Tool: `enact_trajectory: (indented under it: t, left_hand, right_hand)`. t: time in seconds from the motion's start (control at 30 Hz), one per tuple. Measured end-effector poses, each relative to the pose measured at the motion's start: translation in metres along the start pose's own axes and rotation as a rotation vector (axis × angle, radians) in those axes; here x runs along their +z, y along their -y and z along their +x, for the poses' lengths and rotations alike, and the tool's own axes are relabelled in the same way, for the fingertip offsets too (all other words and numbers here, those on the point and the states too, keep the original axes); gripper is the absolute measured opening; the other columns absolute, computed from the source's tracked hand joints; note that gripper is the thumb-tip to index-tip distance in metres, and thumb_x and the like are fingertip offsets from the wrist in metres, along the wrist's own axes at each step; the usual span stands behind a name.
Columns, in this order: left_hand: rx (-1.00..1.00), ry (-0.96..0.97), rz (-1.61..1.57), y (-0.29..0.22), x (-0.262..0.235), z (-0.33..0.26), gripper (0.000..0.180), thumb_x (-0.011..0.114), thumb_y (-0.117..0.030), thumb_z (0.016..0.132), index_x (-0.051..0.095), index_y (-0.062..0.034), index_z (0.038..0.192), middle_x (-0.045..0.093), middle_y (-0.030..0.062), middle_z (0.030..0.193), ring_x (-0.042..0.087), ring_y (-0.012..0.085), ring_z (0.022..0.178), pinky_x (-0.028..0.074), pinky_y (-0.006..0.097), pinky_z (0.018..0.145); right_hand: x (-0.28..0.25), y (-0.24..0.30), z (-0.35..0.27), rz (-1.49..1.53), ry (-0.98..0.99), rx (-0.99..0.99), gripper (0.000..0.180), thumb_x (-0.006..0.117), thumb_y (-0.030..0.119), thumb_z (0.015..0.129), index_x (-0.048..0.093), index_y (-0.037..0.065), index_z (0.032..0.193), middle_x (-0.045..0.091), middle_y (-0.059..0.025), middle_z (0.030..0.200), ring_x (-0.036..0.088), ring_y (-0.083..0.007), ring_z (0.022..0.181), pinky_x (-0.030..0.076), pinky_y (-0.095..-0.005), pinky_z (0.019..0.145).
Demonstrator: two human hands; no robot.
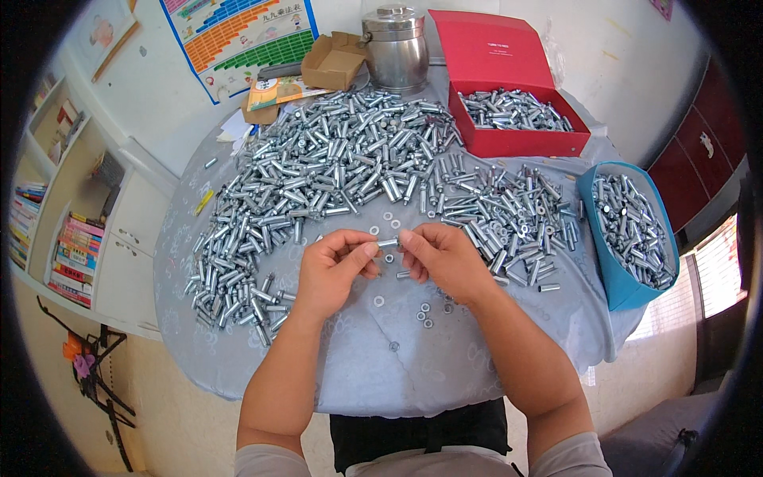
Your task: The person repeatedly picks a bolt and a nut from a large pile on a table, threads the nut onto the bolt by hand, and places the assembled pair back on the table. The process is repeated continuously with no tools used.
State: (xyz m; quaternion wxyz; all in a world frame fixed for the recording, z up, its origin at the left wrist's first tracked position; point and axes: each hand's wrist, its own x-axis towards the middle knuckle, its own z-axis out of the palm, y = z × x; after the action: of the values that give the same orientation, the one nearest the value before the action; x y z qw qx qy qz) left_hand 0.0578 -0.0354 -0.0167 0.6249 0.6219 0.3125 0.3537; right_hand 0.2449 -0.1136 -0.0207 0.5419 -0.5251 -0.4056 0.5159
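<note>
1. Between your two hands, above the middle of the worktop (pixel 493 350), you hold one small metal sleeve bolt (pixel 388 242): the fingers of your left hand (pixel 334 266) pinch one end and the fingers of your right hand (pixel 445 258) pinch the other, both closed on it.
2. Just under your hands, loose washers and nuts (pixel 423 315) lie scattered on the grey cloth, apart from each other.
3. Beyond your hands, a large heap of bolts (pixel 334 159) covers the far and left part of the worktop, and a smaller spread (pixel 517 219) lies to your right, close to your right hand.
4. At the right edge you have a blue bin (pixel 620 278) filled with bolts; its lower part hangs past the worktop's rim.
5. At the far right stands a red box (pixel 517 143) with its lid up, bolts inside.
6. Behind the heap stand a steel pot with lid (pixel 395 44), an open cardboard box (pixel 334 62) and a booklet (pixel 274 91).
7. To your left, a white shelf (pixel 71 207) holds books; a coloured chart (pixel 238 36) hangs on the wall.
8. Your thumbs and fingertips hide most of the bolt, so you cannot tell whether a washer or nut sits on it. The lens rim cuts off the shelf and the dark red cabinet (pixel 703 135) on the right.
</note>
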Motion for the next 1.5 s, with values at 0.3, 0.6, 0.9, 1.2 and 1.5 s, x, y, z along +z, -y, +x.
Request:
enact_trajectory:
  t: [0.3, 0.6, 0.9, 1.2, 1.5]
  left_hand:
    - [0.002, -0.006, -0.039, 0.001, -0.001, 0.000, 0.017, 0.064, -0.011, 0.092, 0.065, 0.0016, 0.103, 0.069, 0.0100, 0.088, 0.065, 0.0143, 0.068, 0.056, 0.028, 0.061]
    - [-0.021, -0.004, -0.036, -0.001, 0.001, 0.000, 0.018, 0.065, -0.013, 0.091, 0.065, 0.0016, 0.102, 0.069, 0.0101, 0.087, 0.065, 0.0140, 0.066, 0.055, 0.027, 0.060]
    - [-0.052, -0.029, -0.038, -0.001, 0.000, 0.000, 0.020, 0.065, -0.018, 0.092, 0.065, 0.0008, 0.099, 0.067, 0.0082, 0.081, 0.062, 0.0134, 0.061, 0.052, 0.025, 0.056]
    - [-0.147, -0.059, -0.097, 0.001, -0.003, 0.002, 0.019, 0.065, -0.019, 0.092, 0.065, -0.0006, 0.096, 0.065, 0.0064, 0.076, 0.060, 0.0129, 0.057, 0.049, 0.025, 0.052]
    - [-0.102, -0.054, -0.083, -0.001, 0.000, 0.000, 0.016, 0.065, -0.009, 0.090, 0.066, 0.0009, 0.103, 0.070, 0.0109, 0.090, 0.065, 0.0140, 0.068, 0.055, 0.027, 0.063]
  right_hand:
    - [0.002, 0.005, -0.002, 0.008, -0.017, 0.026, 0.019, 0.062, 0.018, 0.093, 0.063, -0.001, 0.097, 0.062, -0.0020, 0.076, 0.056, -0.0087, 0.059, 0.047, -0.0229, 0.055]
    - [0.001, 0.000, 0.000, 0.060, -0.005, 0.025, 0.022, 0.064, 0.014, 0.092, 0.063, -0.001, 0.108, 0.063, -0.0045, 0.079, 0.059, -0.0094, 0.065, 0.050, -0.0245, 0.059]
    - [0.003, 0.004, -0.001, 0.077, -0.015, 0.054, 0.019, 0.064, 0.011, 0.091, 0.062, -0.001, 0.106, 0.064, -0.0040, 0.081, 0.059, -0.0101, 0.068, 0.050, -0.0245, 0.061]
    - [0.002, 0.010, -0.004, 0.211, -0.027, 0.038, 0.020, 0.064, 0.013, 0.091, 0.061, 0.001, 0.106, 0.062, -0.0030, 0.081, 0.059, -0.0106, 0.069, 0.049, -0.0256, 0.062]
    - [0.003, 0.007, -0.003, 0.177, -0.041, 0.089, 0.021, 0.063, 0.016, 0.090, 0.058, 0.001, 0.105, 0.063, -0.0073, 0.081, 0.055, -0.0101, 0.057, 0.039, -0.0212, 0.045]
